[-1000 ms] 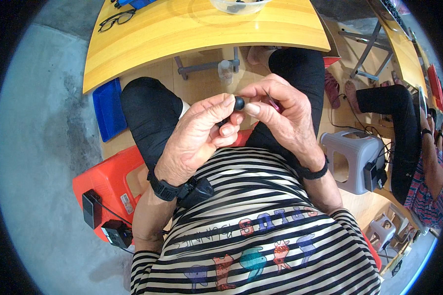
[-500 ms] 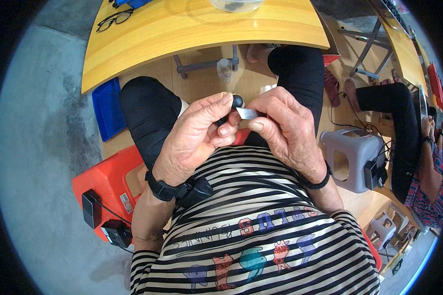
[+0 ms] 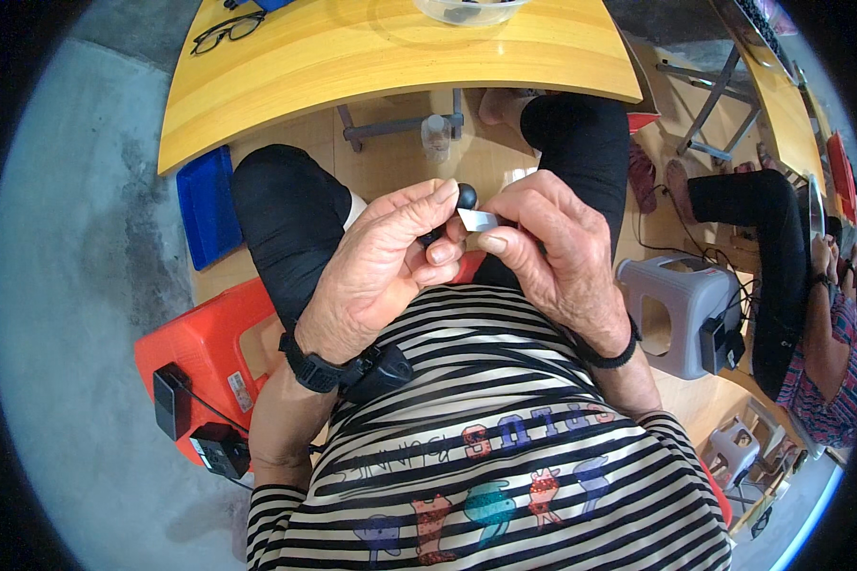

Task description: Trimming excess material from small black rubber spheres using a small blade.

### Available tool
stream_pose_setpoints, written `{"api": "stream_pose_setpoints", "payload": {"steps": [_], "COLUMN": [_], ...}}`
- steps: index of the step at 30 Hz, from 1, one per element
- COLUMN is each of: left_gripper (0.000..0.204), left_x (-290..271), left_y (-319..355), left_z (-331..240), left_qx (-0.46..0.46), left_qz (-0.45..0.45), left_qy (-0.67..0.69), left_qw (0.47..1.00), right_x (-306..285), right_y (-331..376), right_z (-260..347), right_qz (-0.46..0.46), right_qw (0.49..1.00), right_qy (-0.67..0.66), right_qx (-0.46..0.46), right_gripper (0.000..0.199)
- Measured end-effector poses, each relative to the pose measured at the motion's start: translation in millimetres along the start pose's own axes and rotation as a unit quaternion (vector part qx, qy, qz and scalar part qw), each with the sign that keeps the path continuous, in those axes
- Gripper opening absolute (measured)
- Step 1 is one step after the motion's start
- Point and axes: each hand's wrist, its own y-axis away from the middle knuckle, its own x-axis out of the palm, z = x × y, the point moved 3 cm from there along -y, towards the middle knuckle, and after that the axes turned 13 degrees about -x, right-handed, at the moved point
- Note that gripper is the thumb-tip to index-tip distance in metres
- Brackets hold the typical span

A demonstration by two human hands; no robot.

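Note:
Over my lap, between my knees, my left hand (image 3: 376, 252) is closed on a small black part with a round, ball-like end (image 3: 467, 196). The ball end sticks out past the thumb tip, and the rest is mostly covered by the fingers. Pinched between thumb and fingers, my right hand (image 3: 557, 246) holds a flat silvery blade (image 3: 476, 221) with a slanted tip. The tip lies just below the ball end, close to the left fingertips; whether it touches the part I cannot tell. Any handle is hidden in the right hand.
Ahead is a yellow table (image 3: 400, 67) with eyeglasses (image 3: 229, 33) and a clear bowl (image 3: 467, 11). A red stool (image 3: 195, 333) bearing black boxes stands left, a grey stool (image 3: 681, 314) with cables right. A blue tray (image 3: 205, 209) sits below the table. Another person (image 3: 828, 333) sits far right.
Both hands keep nearly the same pose. The black ball end has shifted slightly to the right and shows a little more; the whole view has moved a little.

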Motion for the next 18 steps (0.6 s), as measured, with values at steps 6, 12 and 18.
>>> {"api": "stream_pose_setpoints", "payload": {"steps": [6, 12, 18], "left_gripper": [0.02, 0.021, 0.021], "left_x": [-0.9, -2.2, -3.1], "left_y": [-1.3, -2.1, -2.6], "left_z": [0.2, 0.7, 0.6], "left_qx": [0.002, 0.001, -0.003], "left_qz": [0.02, 0.025, 0.021], "left_qy": [-0.005, -0.011, -0.013], "left_qw": [1.0, 1.0, 1.0], "right_x": [0.5, 1.0, 1.7], "right_y": [-1.2, -0.9, -0.2], "right_z": [-0.9, -2.5, -4.3], "right_qz": [-0.01, -0.011, -0.01], "right_qw": [1.0, 1.0, 1.0], "right_qy": [0.002, -0.005, -0.004], "right_qx": [-0.009, -0.002, 0.003], "right_gripper": [0.021, 0.021, 0.019]}}
